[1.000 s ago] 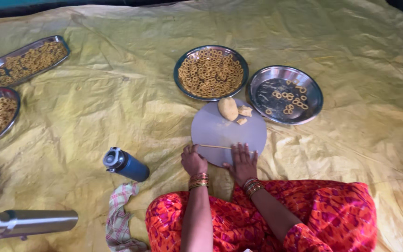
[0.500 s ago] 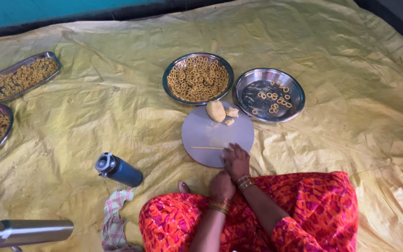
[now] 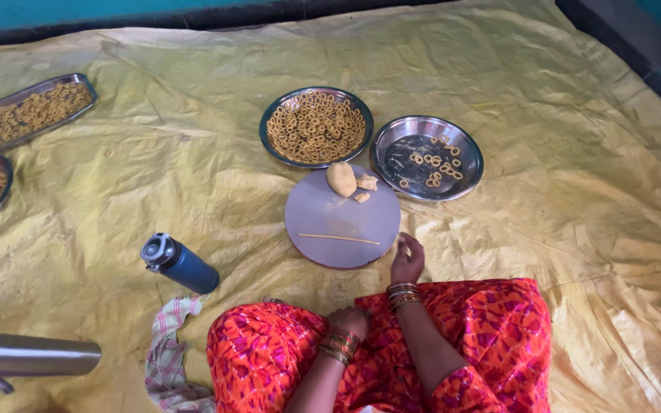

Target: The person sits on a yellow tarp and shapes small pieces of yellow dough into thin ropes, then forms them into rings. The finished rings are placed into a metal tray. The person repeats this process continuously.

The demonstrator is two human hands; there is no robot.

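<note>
The left hand (image 3: 348,321) rests curled and empty on the lap. The right hand (image 3: 407,260), loosely open, holds nothing at the round board's (image 3: 323,218) edge. A thin dough rope (image 3: 338,239) lies across the board; roll it evenly and lightly. Beyond sit a dough lump (image 3: 341,178) and plates of rings (image 3: 315,126).

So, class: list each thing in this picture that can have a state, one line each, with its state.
Round board: flat, thin dough strip across it.
Dough lump: unrolled, on board's far edge.
Left plate: full of rings.
Right plate: few rings.
Blue bottle: lying down, capped.
Right hand: at board's edge.
Left hand: on lap.
</note>
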